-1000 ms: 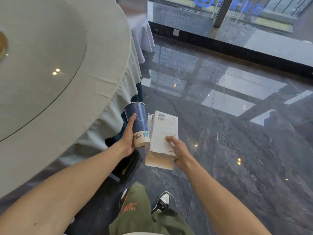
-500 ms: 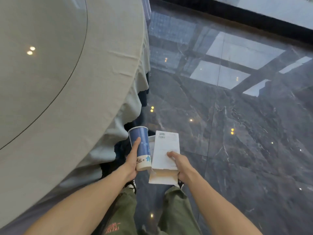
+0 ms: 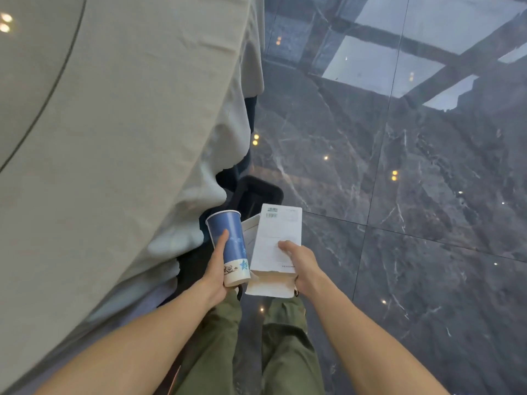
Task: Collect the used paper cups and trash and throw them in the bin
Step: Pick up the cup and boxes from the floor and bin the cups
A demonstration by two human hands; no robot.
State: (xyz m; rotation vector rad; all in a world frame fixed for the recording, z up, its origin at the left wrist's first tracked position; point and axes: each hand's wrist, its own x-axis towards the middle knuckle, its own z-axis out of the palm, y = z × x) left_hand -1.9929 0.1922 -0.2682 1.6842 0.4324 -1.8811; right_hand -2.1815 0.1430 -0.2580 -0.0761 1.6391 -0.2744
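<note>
Gripping blue paper cup (image 3: 228,246) in left hand (image 3: 215,270); right hand (image 3: 302,266) clasping white box (image 3: 275,249).

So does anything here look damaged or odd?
Only slightly: the white cardboard box in the right hand has a torn, ragged flap at its near end. The blue paper cup in the left hand looks intact.

Draped table edge (image 3: 159,155) crowds close on the L, w/ a black bin (image 3: 258,195) tucked at its foot just ahead of both hands, while the marble floor (image 3: 413,223) to the R lies wide open.
</note>
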